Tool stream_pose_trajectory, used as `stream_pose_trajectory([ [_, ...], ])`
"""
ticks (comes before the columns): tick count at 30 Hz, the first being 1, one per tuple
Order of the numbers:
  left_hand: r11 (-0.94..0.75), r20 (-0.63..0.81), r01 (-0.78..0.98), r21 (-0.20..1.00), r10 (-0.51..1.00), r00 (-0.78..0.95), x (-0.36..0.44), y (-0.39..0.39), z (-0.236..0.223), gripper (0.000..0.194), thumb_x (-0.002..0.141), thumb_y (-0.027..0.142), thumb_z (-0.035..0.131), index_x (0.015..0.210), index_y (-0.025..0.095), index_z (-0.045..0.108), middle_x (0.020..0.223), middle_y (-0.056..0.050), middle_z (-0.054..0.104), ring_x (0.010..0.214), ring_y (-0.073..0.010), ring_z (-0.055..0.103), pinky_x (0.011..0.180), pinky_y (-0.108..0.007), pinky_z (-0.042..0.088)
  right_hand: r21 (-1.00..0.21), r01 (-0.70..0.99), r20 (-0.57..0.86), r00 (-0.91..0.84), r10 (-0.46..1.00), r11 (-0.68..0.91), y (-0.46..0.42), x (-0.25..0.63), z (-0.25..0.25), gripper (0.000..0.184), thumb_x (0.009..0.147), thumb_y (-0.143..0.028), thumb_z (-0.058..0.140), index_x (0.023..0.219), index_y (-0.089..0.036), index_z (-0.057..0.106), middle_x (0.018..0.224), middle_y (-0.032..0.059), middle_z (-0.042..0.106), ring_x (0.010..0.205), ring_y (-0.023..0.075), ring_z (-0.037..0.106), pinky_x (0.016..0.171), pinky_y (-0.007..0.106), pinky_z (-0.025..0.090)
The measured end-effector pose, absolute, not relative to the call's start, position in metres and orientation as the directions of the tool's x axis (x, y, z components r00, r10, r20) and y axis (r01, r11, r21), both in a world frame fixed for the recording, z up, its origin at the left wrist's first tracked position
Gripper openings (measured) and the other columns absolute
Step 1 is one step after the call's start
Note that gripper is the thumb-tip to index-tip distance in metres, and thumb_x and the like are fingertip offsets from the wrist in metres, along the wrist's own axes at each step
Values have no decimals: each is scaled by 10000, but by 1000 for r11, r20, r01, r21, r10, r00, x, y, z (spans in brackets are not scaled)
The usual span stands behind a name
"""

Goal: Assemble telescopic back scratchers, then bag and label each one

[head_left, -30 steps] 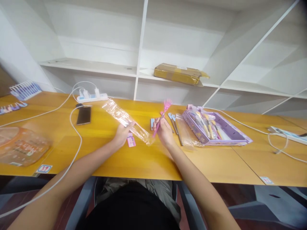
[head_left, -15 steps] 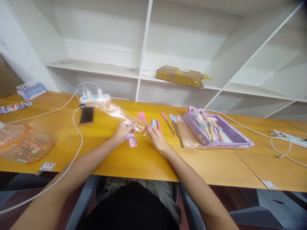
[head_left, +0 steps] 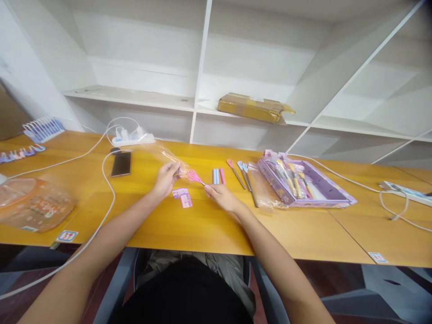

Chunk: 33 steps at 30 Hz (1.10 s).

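My left hand (head_left: 166, 178) is closed on the mouth end of a long clear plastic bag (head_left: 168, 156), which stretches back toward the power strip. A pink claw-headed back scratcher (head_left: 194, 176) is pinched by its metal rod in my right hand (head_left: 218, 195). Its head points left, at the bag's opening; whether it is inside is hard to tell. Below my left hand lie small pink-purple cards (head_left: 186, 200). Just beyond my right hand are blue tubes (head_left: 216, 176) and a pink tube (head_left: 222, 176). Further right rest a pink-headed scratcher (head_left: 236, 173) and blue-headed scratchers (head_left: 248, 175).
A purple display box (head_left: 337, 198) with bagged items stands on the right, clear bags (head_left: 266, 195) beside it. At left are a phone (head_left: 121, 164), a power strip (head_left: 135, 139), a white cable (head_left: 113, 198) and an orange clear bag (head_left: 37, 202). A taped carton (head_left: 251, 107) sits on the shelf.
The scratcher's pink head has tipped over to the left and lower, toward the bag's mouth. My left hand has shifted slightly left, uncovering more of the cards.
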<state>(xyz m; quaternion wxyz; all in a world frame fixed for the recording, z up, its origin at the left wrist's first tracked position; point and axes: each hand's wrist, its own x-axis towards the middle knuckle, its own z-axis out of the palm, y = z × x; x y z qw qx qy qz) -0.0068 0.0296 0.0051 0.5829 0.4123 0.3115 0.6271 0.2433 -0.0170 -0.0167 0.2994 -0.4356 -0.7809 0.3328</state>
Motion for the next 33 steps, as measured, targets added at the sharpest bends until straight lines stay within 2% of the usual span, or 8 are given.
stream_pose_trajectory([
  [8, -58, 117, -442, 895, 987, 108, 4, 21, 2, 479, 663, 501, 979, 840, 134, 728, 816, -32, 737, 766, -140, 695, 740, -276, 591, -766, 476, 210, -449, 868, 432, -18, 240, -17, 588, 1077, -667, 386, 776, -211, 602, 727, 4, 607, 705, 177, 542, 736, 312, 435],
  [14, -5, 90, -381, 925, 975, 206, 9, 16, -6, 523, 660, 544, 974, 881, 118, 767, 872, -87, 785, 799, -194, 741, 792, -347, 626, -744, 486, 266, -415, 870, 459, -17, 237, -20, 475, 1084, -601, 430, 983, -205, 673, 907, 41, 708, 862, 211, 629, 829, 323, 475],
  [20, -23, 101, -272, 962, 956, 277, 18, 5, -19, 480, 702, 514, 954, 919, 122, 784, 852, -76, 774, 730, -155, 693, 719, -286, 571, -766, 450, 298, -384, 874, 459, -20, 232, -22, 404, 1082, -550, 473, 1162, -203, 663, 1038, 65, 752, 924, 226, 655, 856, 344, 504],
  [22, -36, 109, -277, 960, 961, 253, 20, 4, -20, 485, 707, 521, 947, 927, 122, 781, 844, -72, 766, 725, -155, 684, 712, -288, 564, -765, 457, 294, -378, 878, 454, -20, 232, -22, 409, 1082, -546, 476, 1208, -200, 654, 1008, 57, 751, 887, 221, 647, 824, 338, 503],
  [25, -60, 106, -331, 942, 987, 124, 17, 11, -17, 488, 683, 518, 958, 902, 128, 763, 828, -58, 753, 736, -160, 683, 723, -298, 570, -756, 481, 297, -353, 887, 444, -18, 233, -22, 419, 1083, -552, 474, 1232, -201, 648, 942, 38, 733, 835, 211, 625, 780, 323, 486],
  [29, -155, 134, -449, 880, 988, -78, 2, 27, -5, 448, 669, 470, 972, 861, 150, 725, 827, -23, 732, 724, -124, 657, 709, -265, 560, -727, 530, 280, -352, 893, 437, -15, 237, -22, 419, 1097, -545, 438, 1035, -211, 682, 863, 27, 700, 795, 201, 605, 768, 314, 462],
  [33, -206, 152, -518, 830, 978, -146, -11, 36, 7, 424, 665, 422, 984, 833, 159, 697, 784, 12, 695, 684, -88, 627, 674, -228, 533, -717, 522, 290, -380, 879, 462, -15, 239, -22, 422, 1113, -501, 397, 965, -214, 670, 892, 34, 697, 835, 202, 614, 823, 318, 455],
])
